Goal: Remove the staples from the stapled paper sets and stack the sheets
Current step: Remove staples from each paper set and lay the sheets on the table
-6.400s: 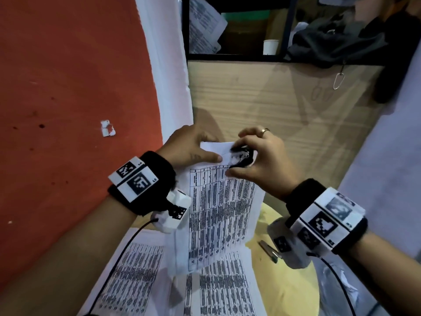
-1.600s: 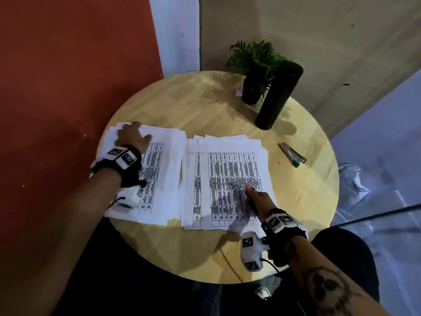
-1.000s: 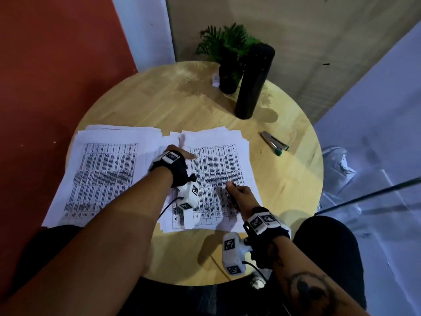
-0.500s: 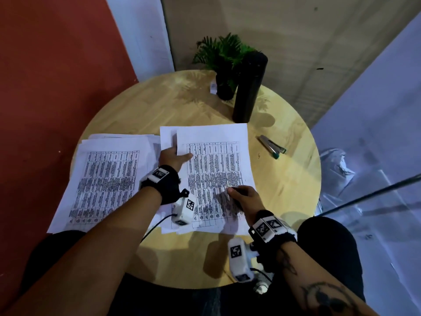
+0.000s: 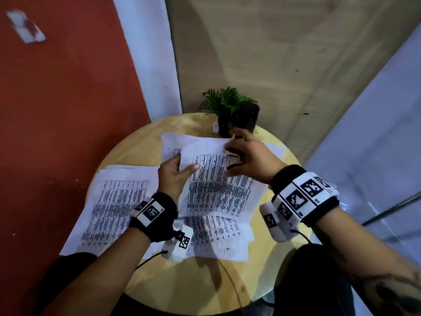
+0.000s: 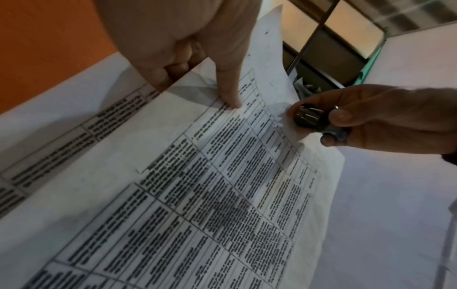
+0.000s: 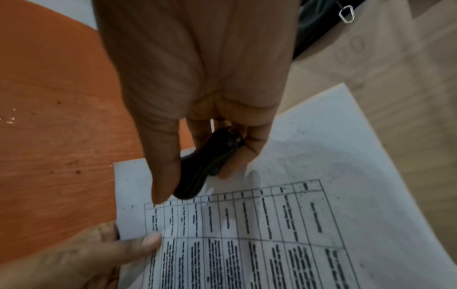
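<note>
I am holding a stapled paper set [image 5: 218, 185] lifted off the round desk [image 5: 136, 144], my left hand [image 5: 173, 176] pinching its left edge, thumb on top. My right hand [image 5: 250, 158] is gripping a black staple remover [image 7: 205, 168] at the set's top corner. Two piles of sheets [image 5: 114, 201] are lying on the desk underneath.

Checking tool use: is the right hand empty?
No, the right hand pinches a black staple remover at the paper's corner.
</note>
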`<state>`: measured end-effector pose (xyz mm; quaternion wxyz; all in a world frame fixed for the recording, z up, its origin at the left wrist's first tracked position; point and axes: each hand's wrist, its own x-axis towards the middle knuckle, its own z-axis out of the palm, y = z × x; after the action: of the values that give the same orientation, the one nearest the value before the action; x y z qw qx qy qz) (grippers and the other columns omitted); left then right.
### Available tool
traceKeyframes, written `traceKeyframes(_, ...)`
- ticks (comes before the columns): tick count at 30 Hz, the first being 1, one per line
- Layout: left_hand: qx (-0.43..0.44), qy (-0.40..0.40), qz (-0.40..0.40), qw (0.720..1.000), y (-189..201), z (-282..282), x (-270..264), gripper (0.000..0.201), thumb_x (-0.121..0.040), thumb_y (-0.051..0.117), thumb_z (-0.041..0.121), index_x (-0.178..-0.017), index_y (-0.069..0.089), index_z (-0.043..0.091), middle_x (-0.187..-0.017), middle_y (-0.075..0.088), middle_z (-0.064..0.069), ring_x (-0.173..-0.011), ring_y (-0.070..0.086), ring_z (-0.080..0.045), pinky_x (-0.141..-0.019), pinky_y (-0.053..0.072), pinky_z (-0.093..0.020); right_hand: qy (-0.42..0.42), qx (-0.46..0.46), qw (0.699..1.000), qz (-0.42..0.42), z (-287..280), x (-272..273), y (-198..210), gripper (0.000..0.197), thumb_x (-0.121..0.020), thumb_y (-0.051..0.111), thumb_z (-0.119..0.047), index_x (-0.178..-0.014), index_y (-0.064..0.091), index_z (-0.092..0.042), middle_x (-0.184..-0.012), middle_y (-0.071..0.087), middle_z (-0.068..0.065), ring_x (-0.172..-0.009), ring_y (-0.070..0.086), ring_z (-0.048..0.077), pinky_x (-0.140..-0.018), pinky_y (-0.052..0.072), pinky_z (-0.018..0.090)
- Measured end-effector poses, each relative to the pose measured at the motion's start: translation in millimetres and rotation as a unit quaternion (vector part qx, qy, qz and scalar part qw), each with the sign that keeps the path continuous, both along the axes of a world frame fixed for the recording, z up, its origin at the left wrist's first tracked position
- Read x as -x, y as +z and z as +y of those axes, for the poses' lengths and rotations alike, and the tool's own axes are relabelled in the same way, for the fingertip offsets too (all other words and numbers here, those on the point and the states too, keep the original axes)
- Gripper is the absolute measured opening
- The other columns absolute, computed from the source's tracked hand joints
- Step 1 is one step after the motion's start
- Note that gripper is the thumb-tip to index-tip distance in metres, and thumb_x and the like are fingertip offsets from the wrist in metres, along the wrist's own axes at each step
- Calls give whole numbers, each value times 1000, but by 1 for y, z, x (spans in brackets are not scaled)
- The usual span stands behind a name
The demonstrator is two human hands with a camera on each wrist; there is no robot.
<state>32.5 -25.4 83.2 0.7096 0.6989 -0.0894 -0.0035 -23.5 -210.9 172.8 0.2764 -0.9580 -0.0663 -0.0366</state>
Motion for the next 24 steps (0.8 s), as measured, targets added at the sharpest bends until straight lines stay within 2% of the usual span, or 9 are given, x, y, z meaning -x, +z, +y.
traceKeyframes(2,-2,-7,-20,1000,15,3,4,29,-78,68,-6,-106,64,-1,-74,71,20,-73,65,7,-69,50,-11,9,21,1000,0,2,3,16,60,-63,84,-15,-117,60,-3,-125,47,16,-115,47,27,-89,36,24)
traceKeyframes(4,-10,1,-48,999,32,9,9,26,-75,75,4,-100,67,4,-82,73,9,-70,64,6,-65,51,-13,14,35,999,-16,5,10,34,58,-64,83,-16,-116,61,-3,-116,50,15,-107,49,27,-81,35,23)
traceKeyframes(7,-118,101,-155,976,52,24,10,38,-57,79,50,-75,54,28,-74,63,4,-69,58,-14,-65,49,-32,22,60,997,-40,10,21,58,55,-66,82,-19,-114,61,-2,-113,51,15,-103,50,28,-81,37,28)
traceKeyframes(10,-166,185,-302,920,86,34,12,58,-56,73,58,-97,48,26,-97,52,1,-94,53,-26,-77,43,-36,28,67,996,-53,15,32,80,56,-66,81,-20,-116,60,-3,-113,50,12,-102,50,25,-83,39,28)
traceKeyframes(13,-257,173,-393,866,132,37,20,74,-58,67,61,-118,51,21,-117,53,-6,-109,40,-22,-84,27,-28,31,43,996,-68,20,40,100,56,-65,82,-17,-115,60,-3,-109,50,9,-99,50,21,-80,39,22)
traceKeyframes(16,-334,117,-366,861,168,36,27,70,-56,66,66,-115,58,30,-100,60,15,-106,47,-17,-80,18,-29,28,15,996,-87,25,49,117,55,-63,83,-14,-113,62,-3,-104,50,8,-98,53,23,-85,43,28)
traceKeyframes(18,-343,104,-362,860,184,35,32,57,-54,74,62,-102,66,32,-80,51,24,-100,49,-11,-81,15,-29,23,-13,994,-103,28,54,125,54,-61,84,-11,-110,64,-2,-103,52,11,-97,55,26,-88,45,37)
traceKeyframes(21,-344,81,-357,865,204,36,35,46,-54,80,56,-91,72,29,-78,49,21,-97,42,-5,-92,18,-34,28,-50,990,-127,31,61,135,52,-58,86,-8,-105,66,-2,-104,55,15,-97,57,27,-90,46,42)
traceKeyframes(24,-318,11,-337,886,213,39,28,52,-53,64,72,-85,72,32,-80,57,23,-96,46,-6,-98,30,-42,41,-64,988,-134,31,66,146,50,-58,86,-8,-104,66,-3,-102,55,11,-96,58,22,-91,47,34)
